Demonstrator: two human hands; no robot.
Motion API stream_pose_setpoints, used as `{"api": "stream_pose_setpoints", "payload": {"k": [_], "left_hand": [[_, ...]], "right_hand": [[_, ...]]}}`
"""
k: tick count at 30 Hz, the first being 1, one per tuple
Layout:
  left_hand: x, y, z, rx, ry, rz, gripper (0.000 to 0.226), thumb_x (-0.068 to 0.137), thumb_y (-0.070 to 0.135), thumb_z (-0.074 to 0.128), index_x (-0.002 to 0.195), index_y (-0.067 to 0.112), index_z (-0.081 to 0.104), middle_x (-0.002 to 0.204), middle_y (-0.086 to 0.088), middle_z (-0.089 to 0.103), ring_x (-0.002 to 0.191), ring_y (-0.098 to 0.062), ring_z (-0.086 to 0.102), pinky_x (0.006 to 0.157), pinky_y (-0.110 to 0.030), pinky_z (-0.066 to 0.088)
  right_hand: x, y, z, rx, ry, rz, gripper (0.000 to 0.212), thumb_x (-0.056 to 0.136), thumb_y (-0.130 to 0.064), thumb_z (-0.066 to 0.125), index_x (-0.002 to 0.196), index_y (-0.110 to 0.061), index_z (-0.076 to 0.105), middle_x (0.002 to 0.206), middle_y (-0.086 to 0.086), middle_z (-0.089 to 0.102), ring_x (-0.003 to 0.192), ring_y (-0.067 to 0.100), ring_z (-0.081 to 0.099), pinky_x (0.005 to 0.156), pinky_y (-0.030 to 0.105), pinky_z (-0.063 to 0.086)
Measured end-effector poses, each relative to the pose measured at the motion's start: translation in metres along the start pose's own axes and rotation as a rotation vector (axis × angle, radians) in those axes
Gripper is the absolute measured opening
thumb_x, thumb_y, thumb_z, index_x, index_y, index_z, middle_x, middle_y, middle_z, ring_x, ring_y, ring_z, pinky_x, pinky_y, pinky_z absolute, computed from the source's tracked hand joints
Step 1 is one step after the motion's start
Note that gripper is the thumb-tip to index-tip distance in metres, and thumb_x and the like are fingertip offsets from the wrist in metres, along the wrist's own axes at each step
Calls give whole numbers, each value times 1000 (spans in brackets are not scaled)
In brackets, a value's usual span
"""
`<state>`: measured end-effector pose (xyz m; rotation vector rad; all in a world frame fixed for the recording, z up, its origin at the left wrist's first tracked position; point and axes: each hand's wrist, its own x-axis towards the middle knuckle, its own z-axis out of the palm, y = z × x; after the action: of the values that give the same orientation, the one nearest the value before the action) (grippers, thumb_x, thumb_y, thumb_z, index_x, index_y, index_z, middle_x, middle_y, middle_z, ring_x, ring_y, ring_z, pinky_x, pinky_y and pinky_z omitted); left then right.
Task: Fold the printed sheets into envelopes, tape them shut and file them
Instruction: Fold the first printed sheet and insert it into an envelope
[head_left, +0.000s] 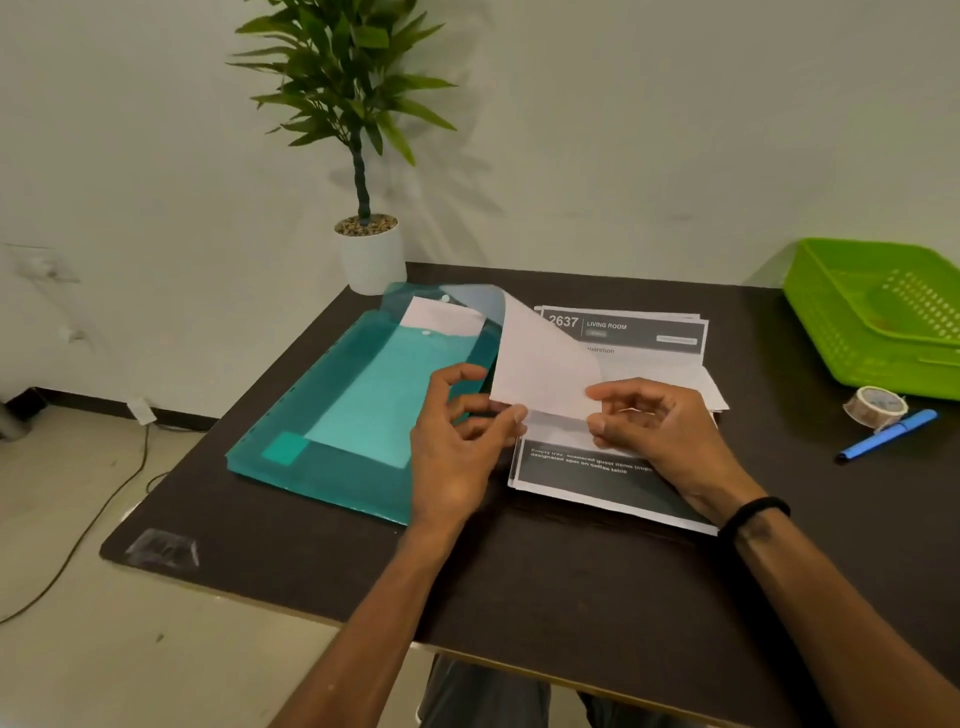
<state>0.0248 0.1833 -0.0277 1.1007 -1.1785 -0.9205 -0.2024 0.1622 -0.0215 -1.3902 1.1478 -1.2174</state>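
Dark brown rectangular bench (519, 571), carrying everything below. Translucent teal plastic document folder (363, 405), flap open, just left of the stack, a white paper visible inside its far end. Stack of white printed sheets with dark header bands (618, 332), at bench centre; top white sheet (540, 358) curled up from its far edge and drawn toward the near edge, printed side hidden. Left hand (462, 431) pinching the near left corner of that sheet; right hand (660, 421) pinching its near right corner, fingers curled round the edge.

Risks, as judged: uneven pull from either hand giving a skewed crease; sheet beneath dragged along and creased too; raised curl brushing the folder's open flap on the left.

Lime-green perforated plastic basket (872, 312), far right of the stack. White-potted artificial green plant (369, 249), beyond the folder. Blue pen (883, 436) and patterned roll of tape (875, 405), right of the stack, well apart from both hands: a reach needed for taping.
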Motion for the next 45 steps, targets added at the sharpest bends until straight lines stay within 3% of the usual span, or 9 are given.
{"api": "stream_pose_setpoints", "payload": {"k": [5,10,13,16,23,28,35,41,45], "left_hand": [[-3,-7,0,148,42,107,41,91,25,79,127,30,59,111,4,75,99,-18,75,86,-34,63],[-5,-7,0,246,16,189,47,97,27,72,140,36,55,116,21,69,96,-13,75,81,-28,63],[-5,-8,1,322,-6,204,41,98,28,71,137,37,60,114,35,64,96,-12,74,84,-28,63],[-4,-8,2,307,21,164,42,96,33,72,136,35,59,122,18,67,99,-14,74,86,-31,63],[-3,-9,2,229,29,107,21,96,18,74,116,21,67,100,7,76,87,-12,76,83,-34,63],[-2,-10,3,228,17,111,8,99,17,70,104,22,67,92,7,74,80,-12,76,74,-31,62],[-2,-11,2,175,8,97,5,100,16,68,103,20,67,92,4,74,78,-17,75,69,-25,58],[-3,-10,1,230,-19,182,9,101,18,66,102,27,65,101,7,70,87,-17,73,72,-32,61],[1,-14,-1,262,34,212,8,102,26,64,107,32,67,111,12,65,100,-15,67,73,-38,63]], "right_hand": [[-2,6,5,-81,14,-13,23,85,-3,84,104,-16,81,83,-1,71,79,20,73,84,35,63],[-2,7,5,-100,11,-12,22,85,-3,84,100,-18,79,79,-7,67,75,13,68,79,31,61],[-2,6,3,-96,18,2,20,87,-2,82,99,-18,78,83,-1,66,75,16,71,76,29,61],[-3,4,4,-89,31,13,16,90,-3,79,99,-16,77,91,7,67,75,21,75,73,23,58],[-3,4,6,-55,88,12,11,94,-3,75,97,-13,75,86,4,76,77,28,77,73,26,60],[-4,2,8,-84,89,3,6,98,-11,72,100,-16,71,98,10,77,77,24,78,69,16,54],[-4,4,9,-185,80,-89,17,95,-10,76,107,-21,73,101,5,73,78,22,75,76,28,63],[-2,6,11,-151,108,-70,10,96,-6,74,99,-16,75,86,1,76,78,16,74,70,22,59],[-2,4,8,-193,57,-94,7,96,-9,74,96,-16,73,104,0,72,79,17,75,71,22,58]]}}
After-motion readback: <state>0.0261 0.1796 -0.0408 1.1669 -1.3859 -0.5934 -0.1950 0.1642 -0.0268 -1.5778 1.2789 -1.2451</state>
